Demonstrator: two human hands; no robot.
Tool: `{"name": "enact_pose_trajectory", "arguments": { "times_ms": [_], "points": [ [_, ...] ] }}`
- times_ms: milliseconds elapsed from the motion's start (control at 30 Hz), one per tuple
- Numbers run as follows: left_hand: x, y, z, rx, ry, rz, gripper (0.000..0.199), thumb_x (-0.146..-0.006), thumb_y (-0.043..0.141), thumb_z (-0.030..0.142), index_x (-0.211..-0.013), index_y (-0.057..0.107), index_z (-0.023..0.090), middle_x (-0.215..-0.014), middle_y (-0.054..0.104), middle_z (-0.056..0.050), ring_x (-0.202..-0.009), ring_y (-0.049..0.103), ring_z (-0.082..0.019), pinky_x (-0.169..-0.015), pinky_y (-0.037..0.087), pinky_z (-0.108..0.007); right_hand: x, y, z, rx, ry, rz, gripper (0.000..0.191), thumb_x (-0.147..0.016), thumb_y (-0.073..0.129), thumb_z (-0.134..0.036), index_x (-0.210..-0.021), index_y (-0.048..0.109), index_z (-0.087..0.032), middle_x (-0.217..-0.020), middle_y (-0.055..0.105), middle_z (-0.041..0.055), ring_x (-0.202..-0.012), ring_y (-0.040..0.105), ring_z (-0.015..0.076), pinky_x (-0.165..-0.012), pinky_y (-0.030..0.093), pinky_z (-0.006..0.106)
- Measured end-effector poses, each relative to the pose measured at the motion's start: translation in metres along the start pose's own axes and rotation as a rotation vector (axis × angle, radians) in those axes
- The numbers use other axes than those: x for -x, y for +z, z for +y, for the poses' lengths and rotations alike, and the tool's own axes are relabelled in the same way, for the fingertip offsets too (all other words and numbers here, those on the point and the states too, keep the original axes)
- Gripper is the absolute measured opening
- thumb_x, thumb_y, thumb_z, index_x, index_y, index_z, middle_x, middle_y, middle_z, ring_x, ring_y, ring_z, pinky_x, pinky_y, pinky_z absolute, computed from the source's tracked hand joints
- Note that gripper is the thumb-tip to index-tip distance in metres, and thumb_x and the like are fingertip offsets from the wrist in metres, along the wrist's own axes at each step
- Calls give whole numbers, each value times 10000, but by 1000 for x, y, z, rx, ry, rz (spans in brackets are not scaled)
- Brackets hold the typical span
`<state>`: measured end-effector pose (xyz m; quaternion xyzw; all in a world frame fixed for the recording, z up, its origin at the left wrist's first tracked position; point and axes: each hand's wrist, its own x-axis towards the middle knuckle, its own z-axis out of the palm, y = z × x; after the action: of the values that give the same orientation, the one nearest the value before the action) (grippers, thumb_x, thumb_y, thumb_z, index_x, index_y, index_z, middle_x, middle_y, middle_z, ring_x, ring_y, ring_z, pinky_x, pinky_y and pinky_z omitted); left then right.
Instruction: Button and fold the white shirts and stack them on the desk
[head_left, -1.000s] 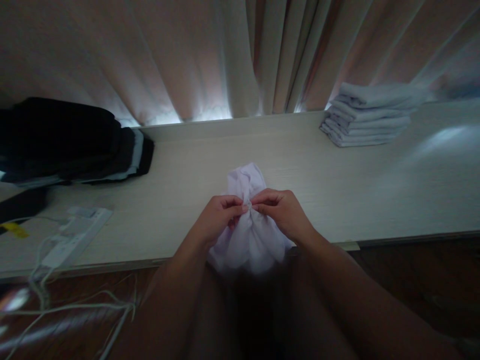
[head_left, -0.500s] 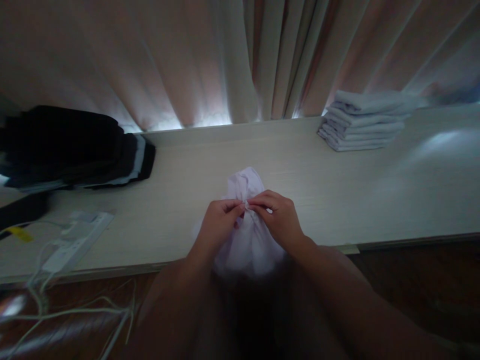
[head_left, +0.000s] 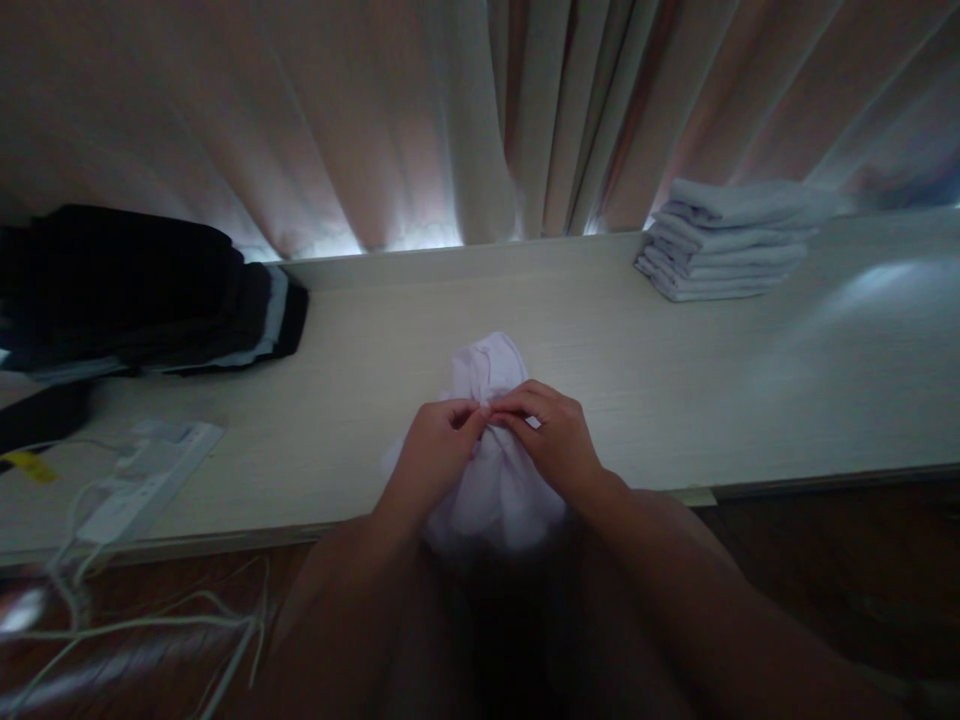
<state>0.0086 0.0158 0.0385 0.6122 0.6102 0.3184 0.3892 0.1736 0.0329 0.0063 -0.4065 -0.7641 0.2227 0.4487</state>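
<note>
A white garment (head_left: 491, 490) lies bunched over the near edge of the white surface and down between my legs. Its upper end stands up in a rounded fold that looks like a collar, and creases run down from the pinched spot. From the left, my left hand (head_left: 444, 435) pinches the fabric between thumb and fingers. My right hand (head_left: 551, 425) pinches it from the other side, its fingertips touching those of the left. Whatever small part lies between the fingertips is hidden.
Folded white cloths (head_left: 727, 245) are stacked at the back right. Dark folded clothes (head_left: 142, 290) are piled at the left, behind a white power strip (head_left: 150, 480) with cables (head_left: 150, 625) hanging to the floor. Curtains (head_left: 375, 120) hang along the back.
Both hands keep pinching the same part of the garment. The fingertips have closed tighter together and shifted slightly left.
</note>
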Motion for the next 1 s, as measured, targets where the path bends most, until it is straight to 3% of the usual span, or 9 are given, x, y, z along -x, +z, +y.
{"name": "enact_pose_trajectory", "arguments": {
  "times_ms": [333,800,1000],
  "points": [
    [-1,0,-3,-89,122,17,313,-907,480,318,-649,595,183,-562,540,35,-559,514,-127,-548,365,-241,-1,-7,1,-53,-86,34,83,-839,715,-165,-886,744,-227,-880,734,18,-835,673,151,-796,520,288],
    [-8,3,-18,-106,212,-28,278,-929,430,320,-701,527,194,-703,566,15,-709,527,-149,-656,391,-263,-4,-13,-3,-129,86,-116,84,-824,733,-189,-880,765,-244,-884,740,-7,-818,674,138,-769,509,268],
    [-3,5,-9,-21,189,-48,299,-931,430,321,-666,495,197,-637,520,29,-650,513,-140,-626,392,-258,-6,-22,0,-62,-8,-103,110,-851,703,-184,-909,770,-249,-913,746,1,-846,683,144,-807,519,283]
  ]
}}
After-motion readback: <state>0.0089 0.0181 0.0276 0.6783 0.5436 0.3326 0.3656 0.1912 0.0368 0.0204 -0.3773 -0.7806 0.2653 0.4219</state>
